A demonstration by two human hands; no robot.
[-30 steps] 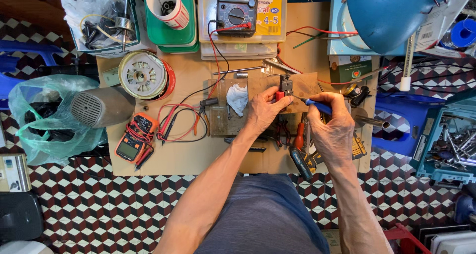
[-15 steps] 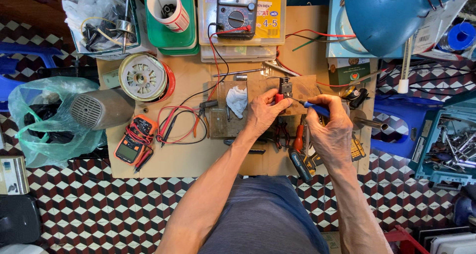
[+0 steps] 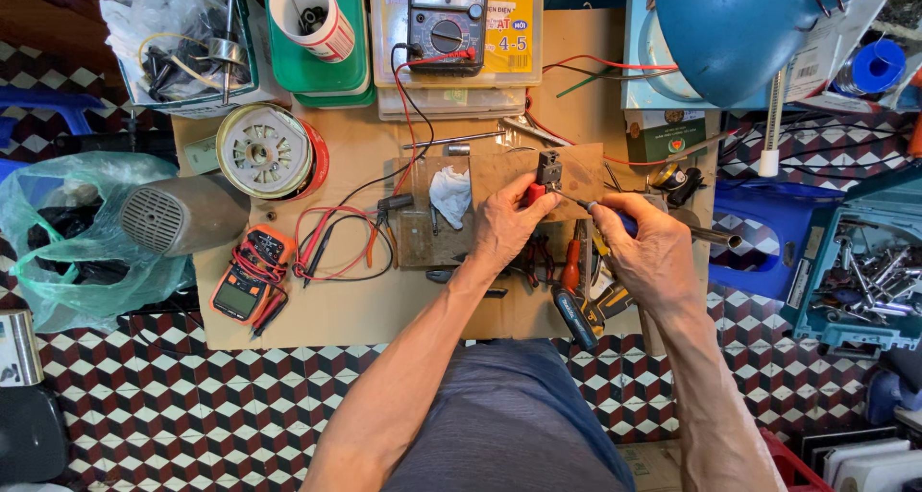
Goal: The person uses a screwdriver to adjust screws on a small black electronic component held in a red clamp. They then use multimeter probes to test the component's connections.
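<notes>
Two bare hands over a cardboard-covered bench, two meters, one blue lamp

Left hand curled loosely, fingertips pinching a small red piece at the foot of a small dark block component; component upright on a thin wooden board at mid-bench, boxy, black-grey, red showing just beside its base

Right hand clenched round a blue-handled screwdriver, thin shaft angled up-left, tip just beside the component; cannot tell if touching

One white crumpled rag on the board, left of the left hand

One orange multimeter lower left with red and black leads looped near; one dark analogue meter at top centre on a yellow-lidded box

One wire spool left of the board; one blue lamp shade upper right
</notes>
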